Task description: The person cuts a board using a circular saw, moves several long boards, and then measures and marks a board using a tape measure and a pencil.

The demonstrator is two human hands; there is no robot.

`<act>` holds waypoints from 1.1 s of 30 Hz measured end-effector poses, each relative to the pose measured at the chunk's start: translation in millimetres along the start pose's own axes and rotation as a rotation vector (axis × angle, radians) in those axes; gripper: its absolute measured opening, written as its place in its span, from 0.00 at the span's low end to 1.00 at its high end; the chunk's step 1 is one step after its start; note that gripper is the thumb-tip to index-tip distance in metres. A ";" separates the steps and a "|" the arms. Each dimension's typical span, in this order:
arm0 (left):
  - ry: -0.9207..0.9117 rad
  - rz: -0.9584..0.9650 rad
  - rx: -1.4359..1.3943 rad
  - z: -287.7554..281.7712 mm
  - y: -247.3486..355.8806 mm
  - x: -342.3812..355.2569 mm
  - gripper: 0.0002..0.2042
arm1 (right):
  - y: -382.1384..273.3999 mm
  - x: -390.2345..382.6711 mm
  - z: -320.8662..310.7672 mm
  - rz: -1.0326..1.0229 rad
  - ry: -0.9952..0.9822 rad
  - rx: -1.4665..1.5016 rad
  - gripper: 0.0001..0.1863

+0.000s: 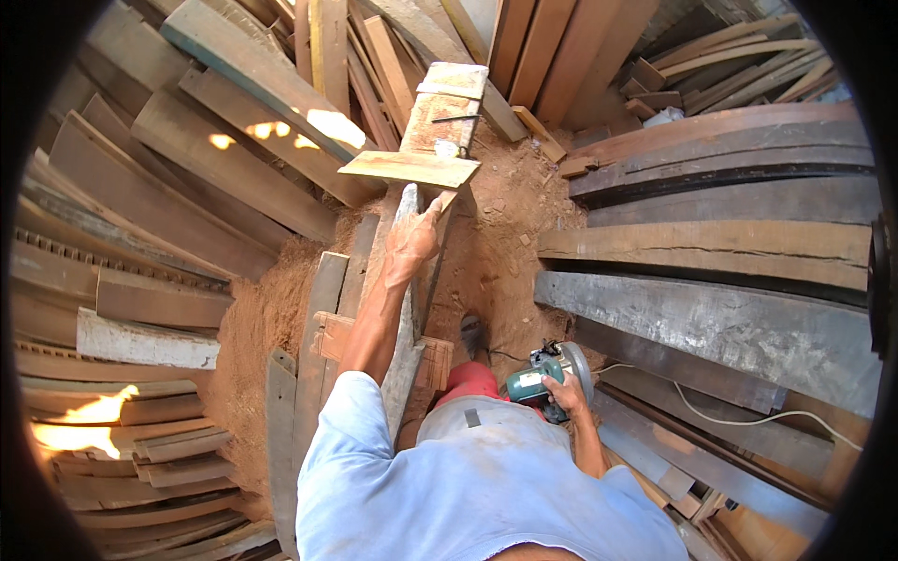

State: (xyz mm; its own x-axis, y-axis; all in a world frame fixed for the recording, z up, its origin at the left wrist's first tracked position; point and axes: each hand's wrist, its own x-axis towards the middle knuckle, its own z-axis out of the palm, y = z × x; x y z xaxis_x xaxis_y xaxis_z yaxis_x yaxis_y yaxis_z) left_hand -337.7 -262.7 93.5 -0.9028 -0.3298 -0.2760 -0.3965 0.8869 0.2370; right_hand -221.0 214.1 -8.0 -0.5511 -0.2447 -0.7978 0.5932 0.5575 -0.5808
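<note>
My left hand (pixel 414 241) grips a narrow grey weathered plank (pixel 409 201) on the wooden bench. Just beyond my fingers, a short pale board (pixel 407 166) lies crosswise over a worn, pale wooden beam (pixel 447 112) with dark narrow bits on it. At my lower right, my right hand (pixel 567 391) holds the handle of a green electric circular saw (pixel 528 383), low beside my red-clad leg; its round grey guard faces outward.
Stacked planks (pixel 187 168) fill the left. Thick dark beams (pixel 702 318) line the right, with a white cord (pixel 748 421) across them. More boards (pixel 528 56) lean at the back. Sawdust (pixel 510 238) covers the floor around my foot.
</note>
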 end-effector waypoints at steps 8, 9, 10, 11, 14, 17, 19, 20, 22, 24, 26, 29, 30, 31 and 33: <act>0.406 0.076 -0.207 -15.4 -18.3 -68.4 0.37 | -19.0 29.7 -9.1 -0.100 -0.116 -0.172 0.13; 0.472 0.073 -0.209 -14.2 -22.1 -83.0 0.37 | -20.2 32.2 -11.2 -0.105 -0.140 -0.180 0.13; 0.509 0.047 -0.226 -11.9 -25.0 -101.5 0.37 | -20.2 32.8 -12.1 -0.087 -0.140 -0.189 0.13; 0.487 -0.012 -0.230 -9.2 -27.3 -121.6 0.37 | -22.7 36.5 -14.3 -0.089 -0.150 -0.189 0.13; 0.562 -0.092 -0.212 13.1 -25.7 -203.7 0.36 | -24.0 38.3 -21.7 -0.113 -0.197 -0.231 0.13; 0.570 -0.173 -0.181 53.8 -11.8 -296.6 0.36 | -19.5 36.5 -33.5 -0.133 -0.239 -0.284 0.13; 0.529 -0.244 -0.167 88.5 6.3 -359.4 0.38 | -13.9 31.9 -43.7 -0.155 -0.236 -0.290 0.12; 0.521 -0.263 -0.189 105.5 15.3 -388.9 0.40 | -10.6 27.5 -47.9 -0.170 -0.242 -0.284 0.12; 0.472 -0.319 -0.185 138.3 33.7 -440.1 0.41 | -7.6 16.3 -57.0 -0.201 -0.229 -0.280 0.11; 0.395 -0.413 -0.202 166.0 46.1 -476.2 0.41 | -11.2 3.4 -62.8 -0.234 -0.219 -0.300 0.08; 0.237 -0.552 -0.240 188.6 53.1 -500.9 0.41 | -20.3 -10.9 -65.3 -0.249 -0.176 -0.336 0.07; 0.286 -0.522 -0.017 209.9 45.6 -511.8 0.43 | -37.8 -30.9 -56.9 -0.275 -0.170 -0.305 0.07; 0.160 -0.598 -0.016 214.9 42.0 -509.5 0.45 | -44.3 -35.7 -50.9 -0.302 -0.182 -0.291 0.07; 0.217 -0.586 -0.001 218.4 36.7 -505.9 0.47 | -51.2 -38.9 -44.1 -0.301 -0.172 -0.283 0.07; 0.262 -0.579 0.019 222.2 24.8 -494.3 0.51 | -63.1 -41.6 -27.8 -0.362 -0.178 -0.300 0.06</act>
State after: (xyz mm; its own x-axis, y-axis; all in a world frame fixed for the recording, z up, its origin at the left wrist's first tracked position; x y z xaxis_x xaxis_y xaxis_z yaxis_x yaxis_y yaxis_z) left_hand 135.7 -5.8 28.8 -0.5550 -0.8236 -0.1169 -0.8316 0.5462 0.1007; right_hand -251.8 211.1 66.3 -0.5660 -0.5816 -0.5843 0.1732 0.6090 -0.7740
